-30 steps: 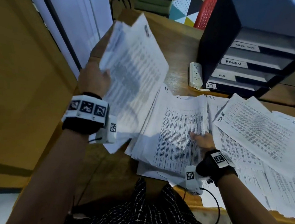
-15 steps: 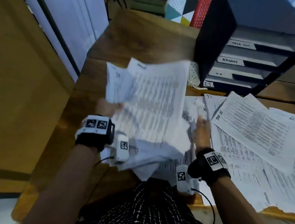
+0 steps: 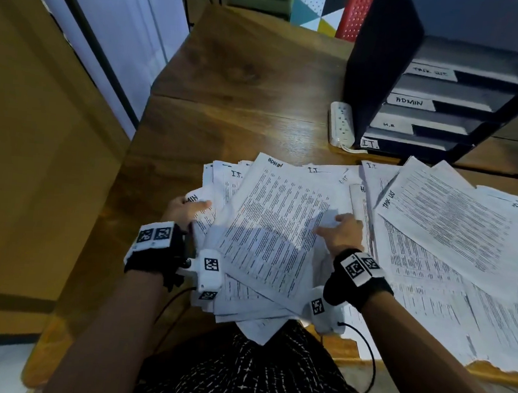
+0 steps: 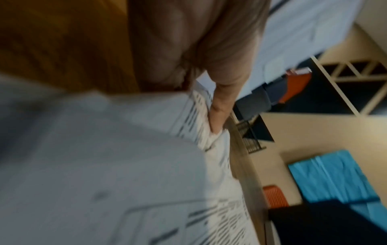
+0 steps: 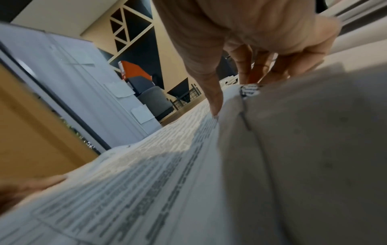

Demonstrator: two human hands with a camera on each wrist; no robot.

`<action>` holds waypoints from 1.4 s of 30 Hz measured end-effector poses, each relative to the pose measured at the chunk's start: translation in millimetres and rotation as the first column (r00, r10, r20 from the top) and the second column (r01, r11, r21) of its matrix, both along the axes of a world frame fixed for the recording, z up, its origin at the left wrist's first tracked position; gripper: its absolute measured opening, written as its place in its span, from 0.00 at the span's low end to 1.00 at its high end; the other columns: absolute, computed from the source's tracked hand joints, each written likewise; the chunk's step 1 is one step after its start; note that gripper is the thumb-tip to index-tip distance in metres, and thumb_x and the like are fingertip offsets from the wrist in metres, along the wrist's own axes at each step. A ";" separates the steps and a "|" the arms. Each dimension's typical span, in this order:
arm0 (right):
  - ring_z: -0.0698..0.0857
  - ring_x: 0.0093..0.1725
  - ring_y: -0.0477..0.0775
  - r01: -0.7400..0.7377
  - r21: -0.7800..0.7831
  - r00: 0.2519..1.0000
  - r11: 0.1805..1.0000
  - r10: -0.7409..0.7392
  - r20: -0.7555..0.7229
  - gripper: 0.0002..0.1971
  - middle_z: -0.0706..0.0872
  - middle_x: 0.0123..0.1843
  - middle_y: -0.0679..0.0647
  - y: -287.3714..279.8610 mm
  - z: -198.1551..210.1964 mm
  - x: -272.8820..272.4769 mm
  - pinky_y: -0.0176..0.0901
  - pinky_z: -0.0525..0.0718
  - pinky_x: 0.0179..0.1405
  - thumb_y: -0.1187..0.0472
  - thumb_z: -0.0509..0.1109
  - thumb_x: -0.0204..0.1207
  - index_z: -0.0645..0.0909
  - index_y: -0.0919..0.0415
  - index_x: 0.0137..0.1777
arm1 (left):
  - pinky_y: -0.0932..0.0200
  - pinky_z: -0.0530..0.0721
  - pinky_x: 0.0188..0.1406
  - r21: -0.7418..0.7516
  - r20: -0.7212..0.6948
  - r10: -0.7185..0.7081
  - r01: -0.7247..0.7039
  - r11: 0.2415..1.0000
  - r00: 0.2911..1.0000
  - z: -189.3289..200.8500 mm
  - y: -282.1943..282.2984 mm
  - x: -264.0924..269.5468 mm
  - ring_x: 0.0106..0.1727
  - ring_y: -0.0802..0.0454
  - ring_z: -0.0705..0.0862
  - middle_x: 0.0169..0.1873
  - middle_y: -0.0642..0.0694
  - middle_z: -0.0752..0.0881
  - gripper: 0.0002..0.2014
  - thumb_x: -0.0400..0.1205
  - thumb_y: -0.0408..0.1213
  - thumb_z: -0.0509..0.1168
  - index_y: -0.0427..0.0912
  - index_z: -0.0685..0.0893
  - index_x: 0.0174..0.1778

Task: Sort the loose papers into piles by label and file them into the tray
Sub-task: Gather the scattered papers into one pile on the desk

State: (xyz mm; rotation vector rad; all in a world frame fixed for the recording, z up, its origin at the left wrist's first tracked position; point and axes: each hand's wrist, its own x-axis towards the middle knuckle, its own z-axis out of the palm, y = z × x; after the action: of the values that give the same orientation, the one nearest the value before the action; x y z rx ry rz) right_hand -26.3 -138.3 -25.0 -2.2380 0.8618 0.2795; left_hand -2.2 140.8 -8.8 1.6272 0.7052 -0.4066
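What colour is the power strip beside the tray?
White; the power strip shows best in the head view.

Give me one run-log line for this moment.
phase: sorting | left hand: grips stack's left edge | right hand: pinches top sheet labelled ADMIN | tray: nothing filed yet

So the left hand (image 3: 185,210) isn't holding that thick white bundle of printed papers (image 3: 275,228) up in the air anymore, it's down flat on the brown wooden desk (image 3: 245,117) now, covering the I.T. stack, and the right hand (image 3: 343,231) now pinches a lifted corner.
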 end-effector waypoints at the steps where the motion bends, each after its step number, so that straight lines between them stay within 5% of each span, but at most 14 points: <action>1: 0.75 0.66 0.66 -0.023 -0.063 1.000 0.998 0.023 0.002 0.28 0.70 0.70 0.61 1.0 1.5 -0.1 0.62 0.70 0.69 0.57 0.76 0.69 0.72 0.61 0.68 | 0.49 0.82 0.59 -0.037 -0.008 -0.014 0.013 0.999 1.000 -4.2 5.3 0.8 0.50 0.39 0.84 0.57 0.33 0.84 0.08 0.76 0.28 0.69 0.33 0.83 0.49; 5: 0.75 0.65 0.62 -0.118 -0.296 0.982 0.948 0.156 0.106 0.19 0.77 0.65 0.58 14.3 6.1 -0.6 0.56 0.63 0.67 0.59 0.69 0.74 0.76 0.57 0.64 | 0.34 0.76 0.66 0.022 0.035 -0.305 0.305 0.952 0.952 -3.7 5.1 -2.5 0.58 0.36 0.84 0.58 0.33 0.84 0.18 0.73 0.35 0.72 0.30 0.82 0.56; 10: 0.75 0.60 0.62 -0.159 -0.300 0.969 0.941 0.206 0.133 0.02 0.80 0.55 0.59 23.6 11.2 3.4 0.55 0.65 0.64 0.63 0.64 0.76 0.77 0.59 0.42 | 0.56 0.75 0.48 0.290 -0.020 -0.412 0.399 0.870 0.911 9.2 -11.0 3.0 0.51 0.45 0.81 0.47 0.41 0.82 0.13 0.80 0.35 0.67 0.30 0.82 0.55; 13: 0.75 0.54 0.60 -0.179 -0.294 0.962 0.939 0.230 0.148 0.09 0.79 0.47 0.58 11.4 16.3 5.7 0.54 0.65 0.61 0.67 0.62 0.77 0.71 0.59 0.35 | 0.51 0.78 0.56 0.429 0.050 -0.302 0.252 0.867 0.952 3.9 -1.7 6.8 0.59 0.38 0.83 0.58 0.37 0.84 0.16 0.77 0.33 0.70 0.28 0.82 0.58; 17: 0.76 0.40 0.58 -0.210 -0.220 0.932 0.953 0.263 0.248 0.14 0.73 0.31 0.55 -10.9 27.3 5.9 0.50 0.76 0.45 0.73 0.58 0.77 0.64 0.60 0.32 | 0.49 0.74 0.65 0.581 0.166 -0.052 -0.056 0.812 0.985 6.1 6.9 7.4 0.67 0.37 0.77 0.66 0.34 0.79 0.20 0.78 0.33 0.68 0.30 0.76 0.65; 21: 0.80 0.46 0.66 -0.311 -0.182 0.906 0.933 0.349 0.240 0.09 0.77 0.39 0.67 3.6 33.3 6.8 0.45 0.67 0.35 0.73 0.56 0.79 0.70 0.65 0.38 | 0.51 0.71 0.66 0.550 0.235 0.051 -0.176 0.816 0.971 10.2 -3.7 7.3 0.69 0.37 0.74 0.68 0.35 0.77 0.16 0.83 0.30 0.60 0.30 0.73 0.67; 23: 0.80 0.58 0.67 -0.339 -0.080 0.921 0.938 0.348 0.176 0.09 0.81 0.52 0.71 22.8 30.9 9.2 0.43 0.73 0.45 0.71 0.55 0.81 0.73 0.69 0.58 | 0.50 0.69 0.68 0.581 0.147 -0.050 -0.045 0.813 0.988 7.0 -7.1 8.7 0.71 0.35 0.73 0.69 0.33 0.76 0.16 0.85 0.32 0.57 0.29 0.73 0.67; 24: 0.79 0.62 0.66 -0.333 0.002 0.933 0.943 0.329 0.143 0.16 0.80 0.60 0.71 32.0 28.4 10.8 0.42 0.74 0.50 0.70 0.55 0.81 0.67 0.70 0.68 | 0.49 0.69 0.68 0.588 0.099 -0.108 0.029 0.808 0.989 5.4 -8.0 9.3 0.70 0.34 0.72 0.69 0.33 0.76 0.17 0.85 0.33 0.56 0.29 0.74 0.68; 26: 0.78 0.64 0.65 -0.292 0.125 0.953 0.948 0.277 0.124 0.24 0.77 0.66 0.69 47.6 23.6 12.1 0.39 0.72 0.53 0.69 0.59 0.80 0.59 0.67 0.75 | 0.50 0.72 0.65 0.577 0.054 -0.192 0.127 0.807 0.980 -1.8 -5.7 12.0 0.67 0.33 0.75 0.68 0.33 0.77 0.15 0.85 0.33 0.56 0.30 0.77 0.65; 29: 0.82 0.58 0.67 -0.370 0.006 0.914 0.929 0.363 0.182 0.20 0.82 0.59 0.67 60.8 15.2 12.5 0.52 0.80 0.58 0.70 0.62 0.77 0.67 0.65 0.69 | 0.54 0.72 0.53 0.517 0.086 -0.236 0.159 0.841 0.968 -3.7 -1.2 13.9 0.60 0.35 0.78 0.64 0.33 0.81 0.14 0.82 0.25 0.53 0.30 0.81 0.57; 31: 0.83 0.49 0.63 -0.428 -0.092 0.868 0.899 0.437 0.234 0.13 0.85 0.50 0.65 60.2 14.7 8.9 0.44 0.81 0.44 0.71 0.61 0.77 0.74 0.67 0.61 | 0.56 0.70 0.51 0.482 0.107 -0.180 0.108 0.870 0.978 -1.1 2.9 14.2 0.63 0.35 0.78 0.63 0.34 0.81 0.16 0.82 0.23 0.52 0.29 0.81 0.61; 33: 0.79 0.42 0.57 -0.433 -0.058 0.852 0.900 0.429 0.301 0.06 0.82 0.42 0.62 51.3 16.9 3.8 0.35 0.71 0.33 0.71 0.62 0.77 0.78 0.64 0.50 | 0.57 0.71 0.51 0.438 0.148 -0.103 0.028 0.898 0.984 -0.4 11.0 14.9 0.61 0.40 0.79 0.60 0.38 0.83 0.15 0.83 0.27 0.55 0.30 0.81 0.62; 37: 0.71 0.32 0.51 -0.356 -0.025 0.884 0.934 0.345 0.315 0.18 0.72 0.29 0.50 12.9 20.4 -3.2 0.35 0.64 0.26 0.74 0.64 0.76 0.65 0.59 0.28 | 0.47 0.77 0.62 0.381 0.158 -0.071 0.006 0.925 0.985 1.6 27.5 25.2 0.61 0.36 0.81 0.60 0.36 0.84 0.15 0.82 0.36 0.60 0.33 0.83 0.59; 42: 0.66 0.36 0.50 -0.412 0.061 0.901 0.909 0.397 0.173 0.24 0.61 0.27 0.50 -22.8 19.1 4.2 0.34 0.60 0.26 0.76 0.63 0.76 0.57 0.57 0.26 | 0.46 0.77 0.61 0.243 0.129 -0.127 0.093 0.965 0.983 12.3 17.9 37.9 0.60 0.39 0.81 0.58 0.37 0.84 0.13 0.83 0.36 0.61 0.33 0.84 0.58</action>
State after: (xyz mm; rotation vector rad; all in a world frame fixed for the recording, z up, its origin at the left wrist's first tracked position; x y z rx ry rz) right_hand -22.1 -161.0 -5.9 -2.2969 0.2841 0.3223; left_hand 35.8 158.7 3.5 1.9074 0.5719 -0.2891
